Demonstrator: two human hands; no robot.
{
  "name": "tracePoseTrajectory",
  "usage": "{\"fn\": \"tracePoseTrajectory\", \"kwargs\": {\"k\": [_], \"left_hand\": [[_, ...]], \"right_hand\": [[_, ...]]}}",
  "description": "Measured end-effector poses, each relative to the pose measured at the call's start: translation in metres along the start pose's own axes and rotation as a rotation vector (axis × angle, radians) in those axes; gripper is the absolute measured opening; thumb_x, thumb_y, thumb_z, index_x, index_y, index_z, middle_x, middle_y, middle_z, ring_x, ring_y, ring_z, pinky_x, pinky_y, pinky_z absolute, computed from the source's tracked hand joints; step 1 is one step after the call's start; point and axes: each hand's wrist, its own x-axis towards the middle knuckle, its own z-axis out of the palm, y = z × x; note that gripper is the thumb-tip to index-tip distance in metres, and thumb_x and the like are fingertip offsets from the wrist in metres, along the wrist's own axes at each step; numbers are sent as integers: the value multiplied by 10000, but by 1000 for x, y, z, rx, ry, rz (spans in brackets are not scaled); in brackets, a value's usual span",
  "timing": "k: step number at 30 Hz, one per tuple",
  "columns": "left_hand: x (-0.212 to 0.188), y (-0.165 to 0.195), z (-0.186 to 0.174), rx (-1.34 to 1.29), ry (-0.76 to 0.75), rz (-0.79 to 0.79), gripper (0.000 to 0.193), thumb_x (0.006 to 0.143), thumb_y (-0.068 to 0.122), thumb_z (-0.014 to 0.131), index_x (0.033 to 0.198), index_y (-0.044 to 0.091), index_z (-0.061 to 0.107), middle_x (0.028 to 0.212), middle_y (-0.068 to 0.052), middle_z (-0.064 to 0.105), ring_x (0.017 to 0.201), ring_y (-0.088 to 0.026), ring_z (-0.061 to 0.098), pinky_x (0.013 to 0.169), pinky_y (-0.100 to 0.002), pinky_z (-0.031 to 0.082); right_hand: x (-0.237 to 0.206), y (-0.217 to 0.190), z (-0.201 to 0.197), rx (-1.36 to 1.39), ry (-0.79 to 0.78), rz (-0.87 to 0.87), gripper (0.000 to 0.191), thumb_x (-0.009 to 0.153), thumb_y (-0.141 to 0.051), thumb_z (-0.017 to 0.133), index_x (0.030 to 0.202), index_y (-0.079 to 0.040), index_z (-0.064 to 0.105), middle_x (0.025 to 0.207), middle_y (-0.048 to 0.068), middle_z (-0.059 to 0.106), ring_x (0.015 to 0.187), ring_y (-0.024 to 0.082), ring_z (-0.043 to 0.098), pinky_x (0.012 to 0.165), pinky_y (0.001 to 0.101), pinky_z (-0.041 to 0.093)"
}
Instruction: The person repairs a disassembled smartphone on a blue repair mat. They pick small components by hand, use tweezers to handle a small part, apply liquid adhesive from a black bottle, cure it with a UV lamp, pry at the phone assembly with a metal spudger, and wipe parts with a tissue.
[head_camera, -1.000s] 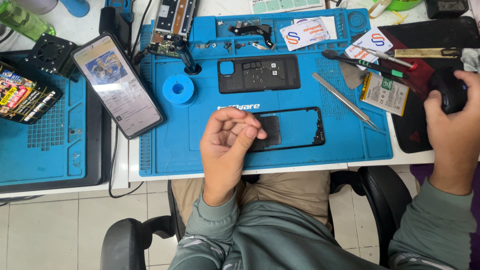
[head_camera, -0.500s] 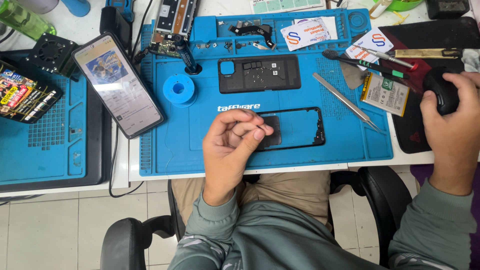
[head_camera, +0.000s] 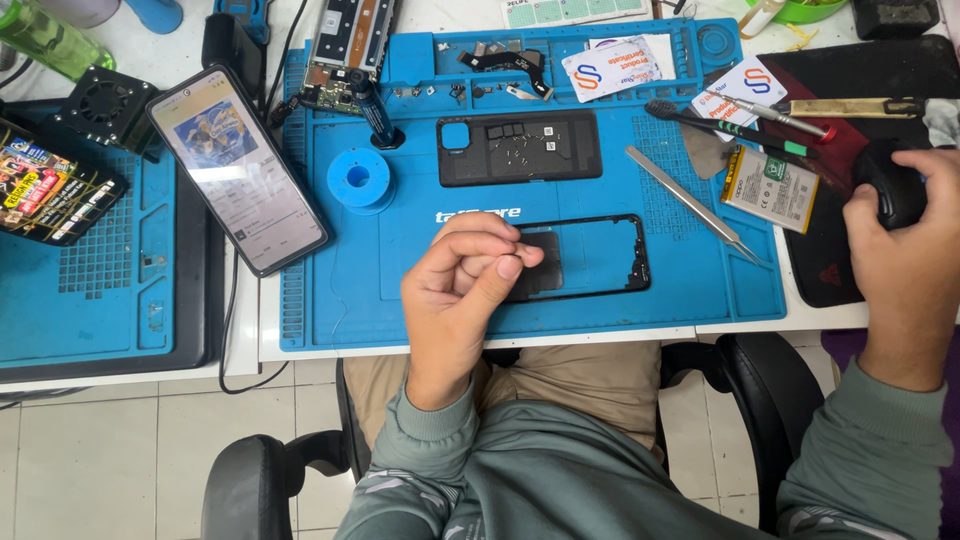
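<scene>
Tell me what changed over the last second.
Very little. The left hand stays loosely curled over the left end of the black phone frame, its fingers shifting only slightly. The right hand keeps its hold on the black mouse, barely moving. The tweezers, back cover, solder spool and lit phone lie unmoved.

A lit phone (head_camera: 238, 168) lies beside a blue solder spool (head_camera: 359, 179).

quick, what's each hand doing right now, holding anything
Left hand: fingers curled loosely, resting on the black phone frame; whether it pinches anything cannot be told.
Right hand: closed over the black mouse.
</scene>
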Motion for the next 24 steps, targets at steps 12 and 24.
{"fn": "tracePoseTrajectory", "kwargs": {"k": [12, 24], "left_hand": [[1, -3, -3, -39, -46, 9, 99, 1082, 83, 641, 1116, 7, 586, 1168, -92, 591, 1056, -203, 673, 993, -342, 536], [1, 0, -2, -23, -49, 20, 122, 1092, 123, 632, 1113, 13, 585, 1154, -87, 582, 1041, -197, 657, 985, -338, 520]], "right_hand": [[2, -11, -2, -1, -13, -24, 294, 1000, 33, 661, 1282, 21, 579, 1353, 137, 562, 1232, 287, 613, 1085, 355, 523], [1, 5, 2, -65, 1, -61, 325, 991, 39, 644, 1303, 15, 560, 1403, 150, 557, 1293, 313, 595, 1149, 368, 503]]}}
